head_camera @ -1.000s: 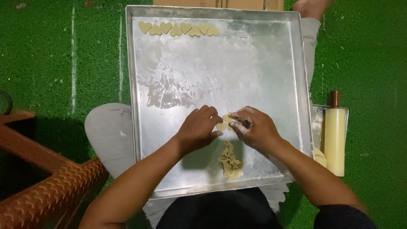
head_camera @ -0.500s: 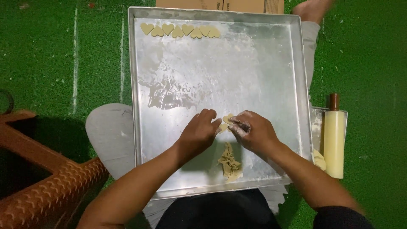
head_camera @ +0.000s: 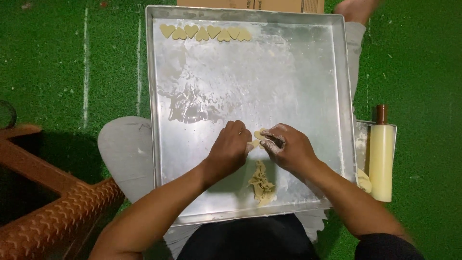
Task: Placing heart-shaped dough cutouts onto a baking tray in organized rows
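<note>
A large square metal tray (head_camera: 308, 72), dusted with flour, lies on green artificial turf (head_camera: 423, 62) and fills the middle of the head view. Both hands meet just below the tray's centre, toward 6 o'clock.

The left hand (head_camera: 230, 150) is curled, palm down, its fingertips closed on the left edge of a small pale dough piece (head_camera: 258, 135). The right hand (head_camera: 288, 147), floured on the knuckles, is curled likewise and pinches the same piece from its right side. The dough piece sits between the two sets of fingertips, partly covered by them; whether it rests on the tray or is lifted clear cannot be told.

Directly at 6 o'clock from the hands, a ragged strip of dough scraps (head_camera: 261, 183) lies on the tray, close to its near rim and between the two forearms.

At the tray's 11 o'clock corner, a row of heart-shaped dough cut-outs (head_camera: 205, 32) lies along the far rim, the pieces touching or nearly touching.

At 3 o'clock, outside the tray, a rolling pin (head_camera: 381, 159) with a cream barrel and a brown handle lies parallel to the tray's right rim. At 8 o'clock, well apart from the hands, stands an orange patterned frame (head_camera: 62, 212).
</note>
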